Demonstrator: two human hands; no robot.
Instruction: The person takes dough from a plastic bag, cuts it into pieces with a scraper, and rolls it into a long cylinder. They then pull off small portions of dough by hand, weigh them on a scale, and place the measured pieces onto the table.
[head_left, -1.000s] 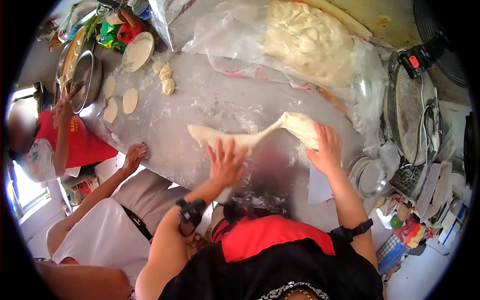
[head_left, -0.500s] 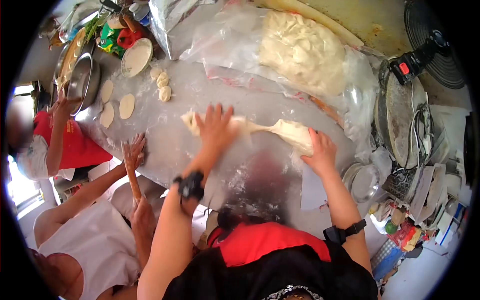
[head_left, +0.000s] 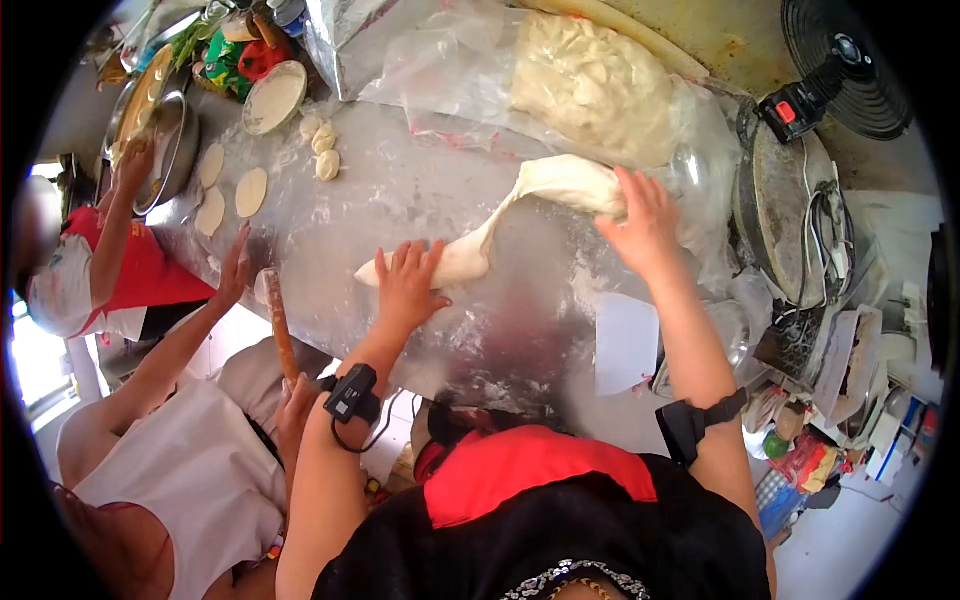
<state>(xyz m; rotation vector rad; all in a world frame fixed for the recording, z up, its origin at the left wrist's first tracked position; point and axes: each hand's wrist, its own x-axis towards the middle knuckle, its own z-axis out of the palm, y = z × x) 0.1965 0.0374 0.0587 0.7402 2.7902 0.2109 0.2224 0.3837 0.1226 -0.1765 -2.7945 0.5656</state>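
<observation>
A long strip of pale dough (head_left: 560, 182) bends across the floured worktop, thick at both ends and narrow in the middle. My left hand (head_left: 408, 285) lies over its lower left end, fingers spread and flat on it. At the upper right end, my right hand (head_left: 643, 222) grips the dough between thumb and fingers. Beyond it, a big slab of dough (head_left: 590, 85) rests on clear plastic sheeting (head_left: 440, 80). Small dough balls (head_left: 326, 150) and flat rounds of dough (head_left: 252, 192) lie to the left.
To my left, a co-worker holds a wooden rolling pin (head_left: 279, 325); another person's hand is at a metal bowl (head_left: 182, 150). A plate of flour (head_left: 274, 98) stands at the back left. On the right are a white sheet (head_left: 627, 343), a round pan (head_left: 790, 225) and a fan (head_left: 850, 60).
My left hand has moved nearer with its end of the dough, while the right end has shifted away from me. The strip now slants and bends more. The co-worker's rolling pin has lifted off the other hand.
</observation>
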